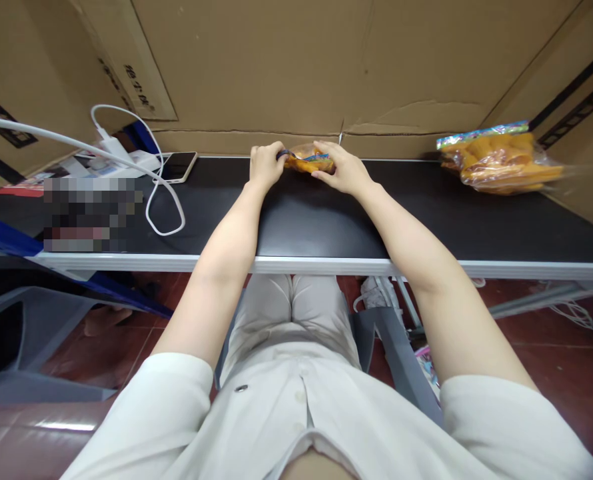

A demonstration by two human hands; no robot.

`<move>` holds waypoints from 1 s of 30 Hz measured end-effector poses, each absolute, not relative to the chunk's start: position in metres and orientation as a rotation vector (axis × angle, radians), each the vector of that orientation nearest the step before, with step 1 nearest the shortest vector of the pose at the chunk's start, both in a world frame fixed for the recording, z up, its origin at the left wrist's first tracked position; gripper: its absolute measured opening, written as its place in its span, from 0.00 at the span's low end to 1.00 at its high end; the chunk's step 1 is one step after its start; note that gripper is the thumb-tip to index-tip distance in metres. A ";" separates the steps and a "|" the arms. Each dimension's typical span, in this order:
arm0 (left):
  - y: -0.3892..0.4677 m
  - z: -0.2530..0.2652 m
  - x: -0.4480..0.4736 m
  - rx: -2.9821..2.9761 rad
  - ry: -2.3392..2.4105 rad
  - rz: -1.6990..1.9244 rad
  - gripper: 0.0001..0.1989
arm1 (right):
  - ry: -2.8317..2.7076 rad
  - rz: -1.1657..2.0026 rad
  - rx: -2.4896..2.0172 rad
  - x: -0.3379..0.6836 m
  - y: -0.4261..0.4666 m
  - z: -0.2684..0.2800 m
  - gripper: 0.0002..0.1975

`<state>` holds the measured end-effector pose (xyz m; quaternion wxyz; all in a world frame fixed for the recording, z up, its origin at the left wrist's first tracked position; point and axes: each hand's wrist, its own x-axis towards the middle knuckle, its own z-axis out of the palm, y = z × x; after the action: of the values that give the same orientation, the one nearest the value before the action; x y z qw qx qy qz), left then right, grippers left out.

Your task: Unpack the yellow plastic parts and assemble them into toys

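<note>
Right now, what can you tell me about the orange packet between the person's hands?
The orange packet looks like thin, shiny, see-through plastic with orange contents, and a blue patterned strip runs across it. It is held near the back of the black tabletop, in front of the cardboard wall. The left hand grips one end and the right hand the other. Whether it is open, or rests on the tabletop, I can't tell.

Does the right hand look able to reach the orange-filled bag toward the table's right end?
Probably yes: nothing visible stands between the right hand and the orange-filled bag, though it would likely have to leave the small packet first.
</note>
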<state>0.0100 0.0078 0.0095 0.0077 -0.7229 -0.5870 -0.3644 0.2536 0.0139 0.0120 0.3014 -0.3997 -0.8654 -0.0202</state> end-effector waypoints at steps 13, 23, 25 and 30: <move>-0.004 0.011 0.005 -2.310 -2.050 -1.009 0.25 | -2.073 0.362 -1.083 0.246 -0.005 0.031 0.20; -0.007 0.016 0.010 -2.301 -2.051 -1.035 0.21 | -2.263 0.359 -1.067 0.250 -0.008 0.043 0.29; -0.006 0.017 0.012 -2.257 -2.041 -1.162 0.21 | -2.237 0.397 -1.019 0.249 -0.011 0.046 0.29; 0.011 0.018 0.020 -2.294 -1.960 -1.659 0.25 | -2.071 0.498 -0.991 0.250 -0.014 0.047 0.34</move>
<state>0.0203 0.0109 0.0175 -0.1502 -0.6587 -0.5626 -0.4764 0.2497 -0.0143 0.0469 0.3858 -0.3890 -0.8133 0.1956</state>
